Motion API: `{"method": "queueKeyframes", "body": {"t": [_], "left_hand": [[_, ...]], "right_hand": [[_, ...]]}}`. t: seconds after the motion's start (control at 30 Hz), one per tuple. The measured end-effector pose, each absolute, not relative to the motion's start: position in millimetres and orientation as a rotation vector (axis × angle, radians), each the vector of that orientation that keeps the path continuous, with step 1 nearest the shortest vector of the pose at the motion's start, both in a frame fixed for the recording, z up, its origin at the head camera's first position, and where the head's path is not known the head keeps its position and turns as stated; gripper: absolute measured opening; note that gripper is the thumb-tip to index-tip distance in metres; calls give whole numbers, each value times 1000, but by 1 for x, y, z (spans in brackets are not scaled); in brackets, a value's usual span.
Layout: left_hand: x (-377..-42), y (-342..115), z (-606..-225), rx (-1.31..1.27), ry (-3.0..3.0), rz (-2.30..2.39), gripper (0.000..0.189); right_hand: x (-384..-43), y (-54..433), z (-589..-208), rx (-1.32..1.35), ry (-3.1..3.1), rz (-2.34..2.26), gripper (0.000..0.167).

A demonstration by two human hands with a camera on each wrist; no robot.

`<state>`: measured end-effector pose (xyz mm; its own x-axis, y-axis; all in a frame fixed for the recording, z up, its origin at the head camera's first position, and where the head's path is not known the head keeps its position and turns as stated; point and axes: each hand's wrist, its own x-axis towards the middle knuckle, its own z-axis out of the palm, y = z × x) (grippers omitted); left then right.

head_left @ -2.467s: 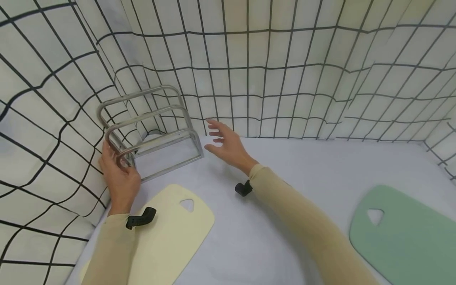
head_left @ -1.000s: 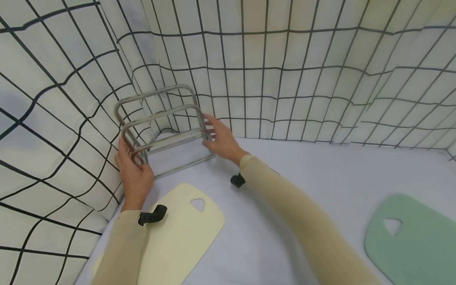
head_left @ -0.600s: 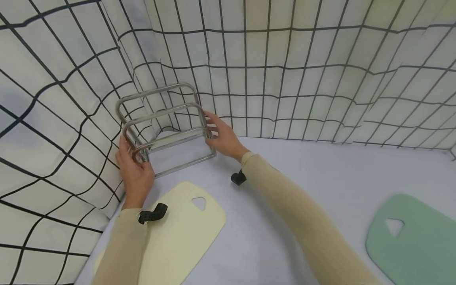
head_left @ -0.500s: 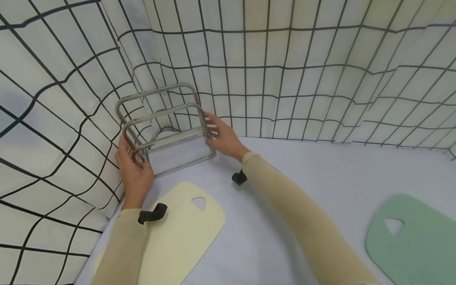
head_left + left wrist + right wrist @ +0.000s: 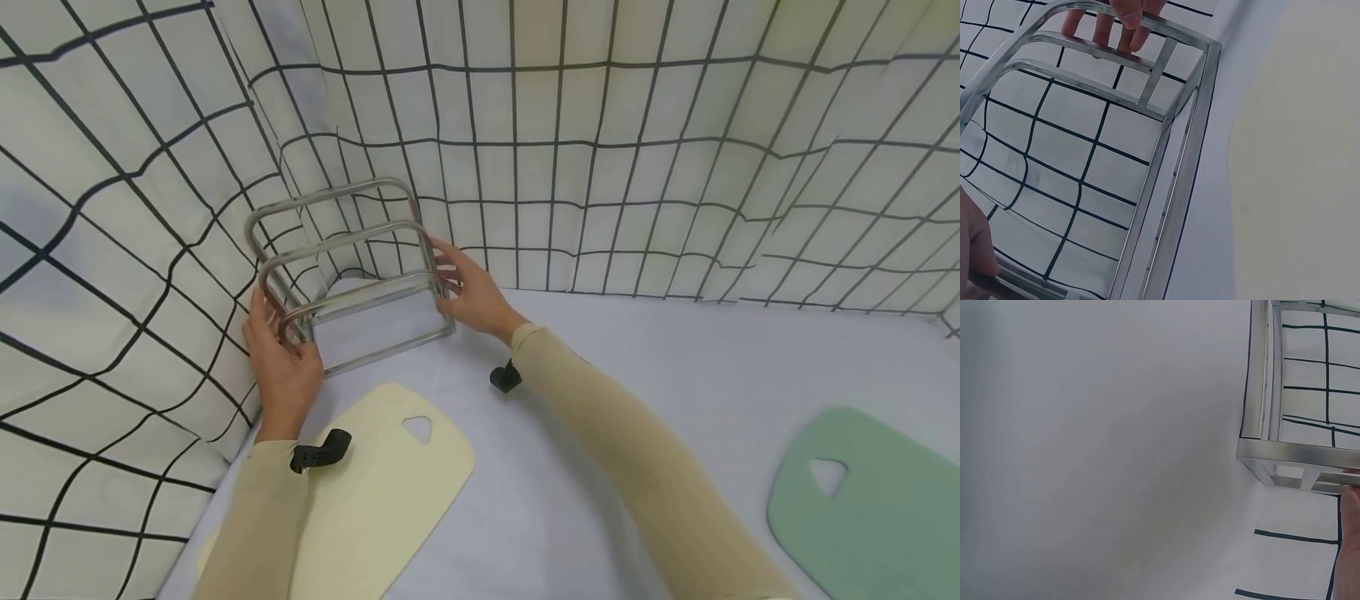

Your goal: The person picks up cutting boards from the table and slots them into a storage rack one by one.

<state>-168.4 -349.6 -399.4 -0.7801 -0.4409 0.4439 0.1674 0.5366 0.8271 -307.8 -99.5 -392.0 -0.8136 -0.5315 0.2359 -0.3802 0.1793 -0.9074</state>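
A silver metal rack (image 5: 390,350) with three rounded hoops stands in the back left corner, my hands at its two ends. My left hand (image 5: 285,375) grips the left end, thumb in front and fingers behind the bars. At the opposite end my right hand (image 5: 476,292) holds the side bars. In the left wrist view the right hand's thumb (image 5: 1127,12) lies over the rack's side frame (image 5: 1191,156), its fingertips curled around a bar; part of my left hand (image 5: 972,244) shows at the lower left. The right wrist view catches a rack corner (image 5: 1297,450) beside my right hand (image 5: 1350,550).
A pale yellow cutting board (image 5: 390,492) lies in front of the rack, partly under my left forearm. Farther right lies a green cutting board (image 5: 870,525). Both rest on a white surface (image 5: 637,375). Black-gridded white walls (image 5: 600,167) rise behind and at the left.
My right hand was apart from the rack at first; it has come left and taken hold of the right end. The left hand keeps its grip. The head view has shifted slightly.
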Motion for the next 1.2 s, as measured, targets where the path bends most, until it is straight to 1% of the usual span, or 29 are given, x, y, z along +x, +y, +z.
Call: {"method": "queueKeyframes", "body": {"t": [0.17, 0.4, 0.6, 0.93, 1.2], "left_hand": [[-167, -349, -399, 222, -2137, -1248, 95], [-166, -348, -398, 263, -2121, -1280, 96], [-166, -347, -398, 245, -2109, -1282, 95], [-165, -343, -395, 302, -2143, -1266, 94], [-164, -341, -397, 220, -2128, -1266, 90]], "right_hand": [[-307, -99, -394, -857, 2307, -1722, 96], [-304, -97, -397, -842, 2290, -1751, 96], [-302, -96, -399, -829, 2261, -1804, 98], [-298, -91, -404, -797, 2234, -1850, 97], [-293, -85, -404, -771, 2253, -1832, 96]]}}
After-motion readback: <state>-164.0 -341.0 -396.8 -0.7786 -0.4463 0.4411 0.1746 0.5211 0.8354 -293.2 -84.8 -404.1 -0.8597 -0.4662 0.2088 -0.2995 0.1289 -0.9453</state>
